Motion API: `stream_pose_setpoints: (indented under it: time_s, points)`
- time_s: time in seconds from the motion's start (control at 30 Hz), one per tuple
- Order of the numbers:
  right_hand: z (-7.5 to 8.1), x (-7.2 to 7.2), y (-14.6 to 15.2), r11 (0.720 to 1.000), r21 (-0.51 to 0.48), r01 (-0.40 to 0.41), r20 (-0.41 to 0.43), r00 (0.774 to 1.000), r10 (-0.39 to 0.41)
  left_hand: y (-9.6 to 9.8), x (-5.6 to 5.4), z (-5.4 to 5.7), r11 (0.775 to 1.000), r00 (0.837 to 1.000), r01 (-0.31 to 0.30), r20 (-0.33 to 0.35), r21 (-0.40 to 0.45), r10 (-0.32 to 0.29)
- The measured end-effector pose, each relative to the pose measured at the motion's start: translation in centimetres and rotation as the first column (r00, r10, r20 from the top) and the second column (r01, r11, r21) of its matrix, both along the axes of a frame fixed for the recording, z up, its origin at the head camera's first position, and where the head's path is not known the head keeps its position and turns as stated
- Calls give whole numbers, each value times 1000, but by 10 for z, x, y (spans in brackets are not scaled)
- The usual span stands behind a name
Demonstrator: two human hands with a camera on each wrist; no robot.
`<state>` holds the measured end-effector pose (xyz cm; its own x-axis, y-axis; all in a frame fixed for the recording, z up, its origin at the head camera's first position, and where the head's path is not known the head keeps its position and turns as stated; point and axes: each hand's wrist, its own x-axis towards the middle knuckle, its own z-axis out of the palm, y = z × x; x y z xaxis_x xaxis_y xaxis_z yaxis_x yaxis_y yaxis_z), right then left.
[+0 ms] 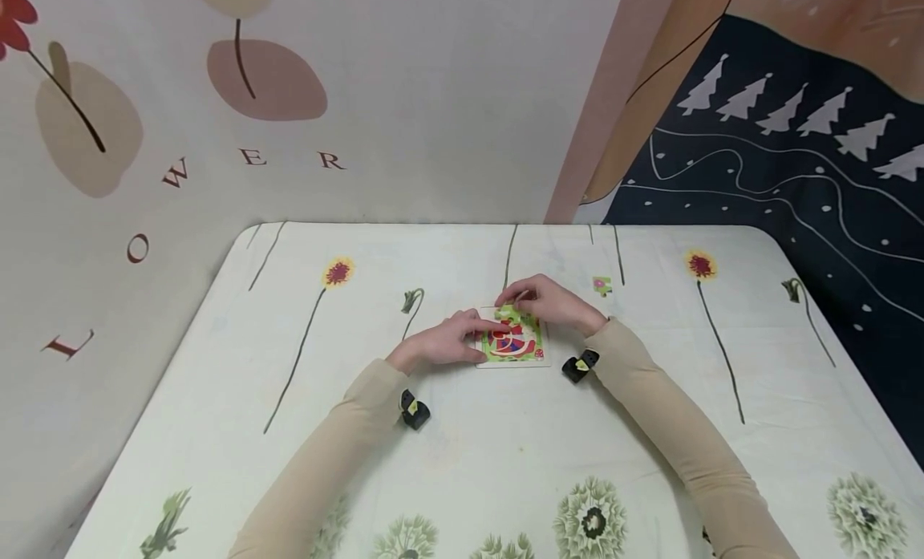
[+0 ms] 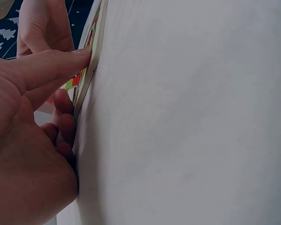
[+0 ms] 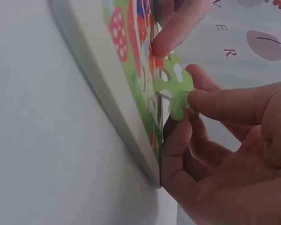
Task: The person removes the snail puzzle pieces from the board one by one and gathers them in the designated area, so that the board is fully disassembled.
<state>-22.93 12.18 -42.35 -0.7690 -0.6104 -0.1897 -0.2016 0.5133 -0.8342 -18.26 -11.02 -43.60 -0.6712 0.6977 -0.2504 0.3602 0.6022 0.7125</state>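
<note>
A small jigsaw puzzle board (image 1: 514, 365) with a pale rim lies on the table, bearing a red, blue and green picture. My left hand (image 1: 447, 340) rests at its left side. Its index finger reaches straight across the picture, its thumb touches the near left corner, and its other fingers curl at the left edge. My right hand (image 1: 553, 304) is at the board's far side, pinching a green jigsaw piece (image 3: 179, 86) between thumb and fingers. That piece stands tilted up over the picture, close to the left index fingertip.
A loose green jigsaw piece (image 1: 602, 286) with a pink spot lies beyond the right hand, to the right of the board. The white tablecloth (image 1: 476, 463) has printed flowers. A printed cloth wall (image 1: 447, 142) rises behind the table's far edge.
</note>
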Motion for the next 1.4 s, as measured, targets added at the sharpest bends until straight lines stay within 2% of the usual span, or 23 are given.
stream_pose_setpoints:
  time_s: [0.2,0.37,0.87,1.4]
  points:
    - [2,-2,0,999,-9,45,37,998,-45,-1,0,0,1000,1000,-4,-1,1,4]
    - [2,-2,0,999,-11,51,55,997,-50,-1,1,1,1000,1000,-9,4,-6,9]
    - [6,5,15,997,-45,69,-14,997,-70,-1,1,1,1000,1000,-8,-2,-9,8]
    - [2,10,39,996,-15,91,-66,994,-91,0,1,1,1000,1000,-9,1,-18,9]
